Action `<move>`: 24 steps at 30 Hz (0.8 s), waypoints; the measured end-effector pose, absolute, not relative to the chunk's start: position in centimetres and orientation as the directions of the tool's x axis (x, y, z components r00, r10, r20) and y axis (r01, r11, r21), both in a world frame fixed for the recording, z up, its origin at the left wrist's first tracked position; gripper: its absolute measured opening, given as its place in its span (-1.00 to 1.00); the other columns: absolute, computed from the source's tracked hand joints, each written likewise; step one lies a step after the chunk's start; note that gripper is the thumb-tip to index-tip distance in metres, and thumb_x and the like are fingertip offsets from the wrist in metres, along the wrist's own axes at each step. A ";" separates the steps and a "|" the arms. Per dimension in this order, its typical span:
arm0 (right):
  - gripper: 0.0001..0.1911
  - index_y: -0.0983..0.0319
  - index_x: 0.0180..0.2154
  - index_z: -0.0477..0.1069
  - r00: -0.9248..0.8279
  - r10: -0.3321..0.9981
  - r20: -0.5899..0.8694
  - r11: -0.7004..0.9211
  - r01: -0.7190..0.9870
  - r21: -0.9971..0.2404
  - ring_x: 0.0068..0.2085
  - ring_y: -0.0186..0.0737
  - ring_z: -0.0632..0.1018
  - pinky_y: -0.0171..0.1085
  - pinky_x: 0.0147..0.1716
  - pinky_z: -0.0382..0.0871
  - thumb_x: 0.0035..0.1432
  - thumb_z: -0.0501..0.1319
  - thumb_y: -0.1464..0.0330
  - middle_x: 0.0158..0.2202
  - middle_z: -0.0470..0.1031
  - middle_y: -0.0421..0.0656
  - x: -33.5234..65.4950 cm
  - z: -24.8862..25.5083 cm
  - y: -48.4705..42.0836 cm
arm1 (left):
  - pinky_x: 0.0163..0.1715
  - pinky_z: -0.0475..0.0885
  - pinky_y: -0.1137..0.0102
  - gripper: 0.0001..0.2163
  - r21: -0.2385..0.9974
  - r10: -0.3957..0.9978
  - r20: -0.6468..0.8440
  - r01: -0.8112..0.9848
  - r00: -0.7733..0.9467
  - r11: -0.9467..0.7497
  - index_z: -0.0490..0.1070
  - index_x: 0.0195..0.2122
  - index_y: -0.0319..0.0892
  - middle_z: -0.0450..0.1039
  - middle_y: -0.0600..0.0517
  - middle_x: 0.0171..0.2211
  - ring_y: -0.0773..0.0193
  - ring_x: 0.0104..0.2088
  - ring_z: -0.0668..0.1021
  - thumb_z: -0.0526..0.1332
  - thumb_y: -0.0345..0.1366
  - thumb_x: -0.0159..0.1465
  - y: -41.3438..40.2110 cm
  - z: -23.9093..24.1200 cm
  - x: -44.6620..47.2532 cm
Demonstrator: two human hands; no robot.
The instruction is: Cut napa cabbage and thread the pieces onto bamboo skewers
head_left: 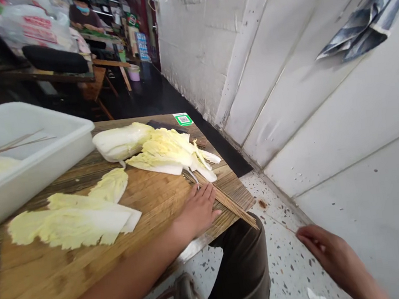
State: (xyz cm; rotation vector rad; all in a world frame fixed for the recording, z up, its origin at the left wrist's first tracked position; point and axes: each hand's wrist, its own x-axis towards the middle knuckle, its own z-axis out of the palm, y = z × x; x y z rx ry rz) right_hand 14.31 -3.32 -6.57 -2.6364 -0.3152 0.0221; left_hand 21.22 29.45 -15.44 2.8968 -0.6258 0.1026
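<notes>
My left hand (198, 210) lies flat with its fingers stretched out at the right edge of the wooden cutting board (101, 273). Its fingertips are beside a bundle of bamboo skewers (233, 203) that juts over the table's edge. Over the floor on the right, my right hand (330, 254) is closed in a pinch on one thin bamboo skewer (285, 227), faint and partly blurred. Loose yellow-white cabbage leaves (168, 151) lie beyond my left hand, next to a whole napa cabbage (122, 142). More cut cabbage leaves (80, 220) rest on the board's left part.
A white plastic tub (42, 171) at the left holds some cabbage and a few skewers. White wall panels (326, 119) run along the right. A green QR-code card (183, 119) lies at the table's far corner. In the background, a masked person (84, 15) sits at another table.
</notes>
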 end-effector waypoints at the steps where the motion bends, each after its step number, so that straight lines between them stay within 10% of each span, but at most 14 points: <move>1: -0.77 0.13 -0.29 0.48 0.982 0.179 0.059 -0.814 0.182 -0.552 -0.48 -0.20 0.49 -0.27 -0.50 0.37 0.24 0.20 0.12 -0.43 0.51 -0.15 13.9 -6.0 -4.1 | 0.31 0.08 -0.01 -0.43 0.159 -0.389 0.119 -0.404 0.914 -0.901 0.18 0.30 -0.41 0.18 -0.31 0.32 -0.05 0.33 0.26 0.02 -0.08 0.40 29.3 -15.1 20.9; 6: -0.75 0.11 -0.06 0.43 0.988 0.140 0.058 -0.283 0.096 -0.954 -0.58 -0.31 0.38 -0.30 -0.61 0.30 0.29 0.18 0.17 -0.45 0.44 -0.18 13.9 -6.7 -0.4 | 0.34 0.00 0.03 -0.50 0.128 -0.387 0.225 -0.421 0.894 -0.898 0.20 0.30 -0.26 0.19 -0.18 0.34 0.02 0.36 0.21 0.01 -0.11 0.41 32.8 -12.5 15.6; 11: -0.77 0.19 -0.21 0.46 0.924 0.383 0.006 -0.195 0.087 -0.977 -0.56 -0.37 0.36 -0.36 -0.57 0.24 0.30 0.17 0.17 -0.45 0.43 -0.19 15.7 -10.0 9.4 | 0.33 -0.05 -0.02 -0.50 -0.041 -0.283 0.355 -0.288 0.891 -0.957 0.28 0.23 -0.10 0.26 -0.14 0.31 0.05 0.33 0.26 -0.01 -0.49 0.26 45.1 -13.3 8.5; 18: -0.54 0.28 0.23 0.28 0.839 0.537 0.083 -0.747 0.519 -0.416 -0.48 -0.11 0.54 -0.22 -0.43 0.41 0.36 -0.02 0.34 -0.48 0.52 -0.09 17.0 -12.3 17.6 | 0.16 0.29 0.03 -0.59 -0.032 -0.221 0.233 -0.220 0.947 -0.975 0.36 0.16 -0.14 0.47 -0.15 0.14 0.00 0.16 0.46 -0.04 -0.46 0.34 52.1 -15.4 7.3; 24: -0.66 0.25 -0.05 0.46 0.739 0.663 0.117 -0.680 0.661 -0.317 -0.28 -0.20 0.56 -0.33 -0.31 0.40 0.27 0.00 0.55 -0.18 0.52 -0.02 16.4 -12.2 19.2 | 0.05 0.40 0.05 -0.62 -0.028 -0.177 0.197 -0.175 0.964 -0.984 0.40 0.15 -0.15 0.47 -0.22 0.08 -0.07 0.07 0.48 -0.02 -0.42 0.37 49.7 -13.8 9.4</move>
